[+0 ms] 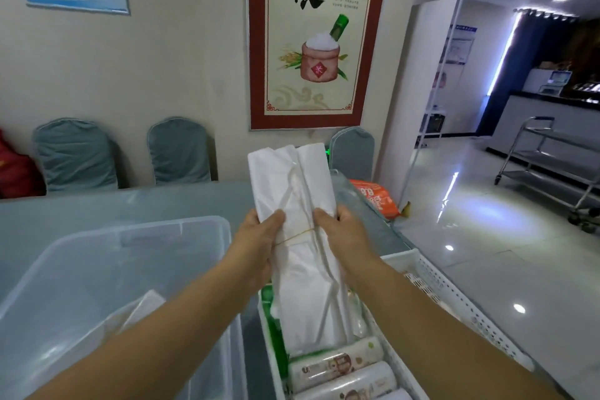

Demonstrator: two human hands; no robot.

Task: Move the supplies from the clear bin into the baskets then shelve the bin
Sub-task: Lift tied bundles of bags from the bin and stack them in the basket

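Note:
A long white bundle of plastic bags (292, 185), tied with a rubber band, is held upright over the white perforated basket (454, 299). My left hand (259, 237) grips its left side and my right hand (341, 230) its right side. The bundle's lower end reaches down into the basket, above two wrapped rolls (337, 364) and some green packaging (276, 331). The clear bin (107, 256) stands to the left on the table, with one pale packet (143, 308) left inside.
The grey-blue table (97, 201) stands against a wall with covered chairs (178, 153) behind it. An orange bag (376, 195) lies at the table's right end. A steel trolley (552, 159) stands on the shiny floor at right.

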